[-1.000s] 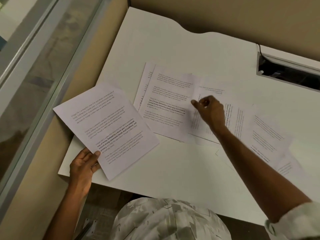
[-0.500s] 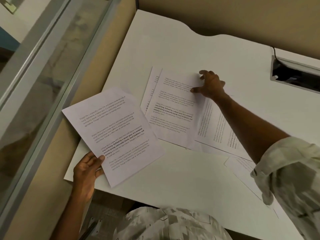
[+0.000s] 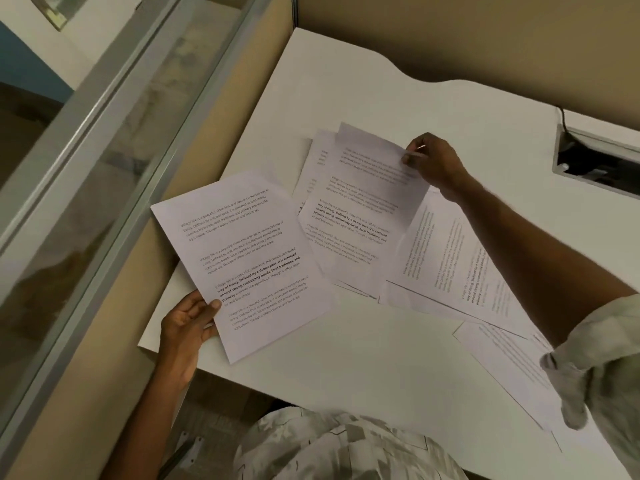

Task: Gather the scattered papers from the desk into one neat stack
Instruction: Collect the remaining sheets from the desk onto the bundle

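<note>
My left hand [image 3: 187, 323] grips a printed sheet [image 3: 242, 258] by its lower left edge, holding it above the near left corner of the white desk [image 3: 363, 358]. My right hand [image 3: 433, 161] pinches the far right corner of another printed sheet [image 3: 360, 206], whose far end is lifted off the overlapping papers beneath it. More sheets lie spread on the desk: one [image 3: 450, 258] turned sideways under my right forearm and one [image 3: 502, 362] at the near right, partly hidden by my sleeve.
A beige partition with a glass panel [image 3: 104, 168] runs along the desk's left side. A rectangular cable opening [image 3: 595, 157] sits in the desk at the far right. The far part of the desk shows bare white surface.
My right hand has gone from resting on the far edge of the middle sheet to pinching its corner and lifting it. The left hand still holds its sheet in the same place.
</note>
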Demonstrator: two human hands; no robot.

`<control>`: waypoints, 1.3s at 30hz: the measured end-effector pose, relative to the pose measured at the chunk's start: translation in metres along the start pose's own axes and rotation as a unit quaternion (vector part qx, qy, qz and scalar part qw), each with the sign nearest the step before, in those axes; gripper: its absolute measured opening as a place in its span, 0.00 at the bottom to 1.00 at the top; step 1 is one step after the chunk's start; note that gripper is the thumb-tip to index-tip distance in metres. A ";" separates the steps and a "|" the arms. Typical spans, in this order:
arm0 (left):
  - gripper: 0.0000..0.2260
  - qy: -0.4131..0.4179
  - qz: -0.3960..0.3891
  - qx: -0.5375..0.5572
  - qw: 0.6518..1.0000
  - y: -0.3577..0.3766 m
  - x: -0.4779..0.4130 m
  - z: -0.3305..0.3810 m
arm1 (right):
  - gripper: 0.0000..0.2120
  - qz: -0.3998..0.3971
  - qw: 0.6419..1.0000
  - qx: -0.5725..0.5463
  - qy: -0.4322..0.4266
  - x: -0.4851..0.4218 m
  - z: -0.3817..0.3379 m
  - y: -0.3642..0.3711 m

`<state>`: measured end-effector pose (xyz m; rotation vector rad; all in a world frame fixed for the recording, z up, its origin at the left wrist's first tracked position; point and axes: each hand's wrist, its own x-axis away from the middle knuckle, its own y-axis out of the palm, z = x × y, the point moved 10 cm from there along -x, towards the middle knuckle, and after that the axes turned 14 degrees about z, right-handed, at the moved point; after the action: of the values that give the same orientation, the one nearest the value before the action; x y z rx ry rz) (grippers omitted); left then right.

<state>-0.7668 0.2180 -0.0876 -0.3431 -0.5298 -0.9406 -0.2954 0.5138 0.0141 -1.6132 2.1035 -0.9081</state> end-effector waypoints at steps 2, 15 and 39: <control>0.12 -0.001 0.001 -0.002 1.000 0.001 0.000 0.000 | 0.07 0.008 1.000 -0.014 -0.005 0.006 -0.005 -0.008; 0.13 0.002 -0.025 -0.012 1.000 -0.003 -0.005 -0.002 | 0.12 -0.041 0.999 0.017 -0.009 0.022 0.002 -0.057; 0.14 0.017 -0.028 -0.023 0.999 -0.003 -0.006 -0.006 | 0.23 -0.076 0.963 -0.185 0.179 0.165 0.055 0.076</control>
<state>-0.7705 0.2175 -0.0955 -0.3553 -0.4881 -1.0119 -0.3665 0.3536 -0.0590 -1.9367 2.5454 -0.9575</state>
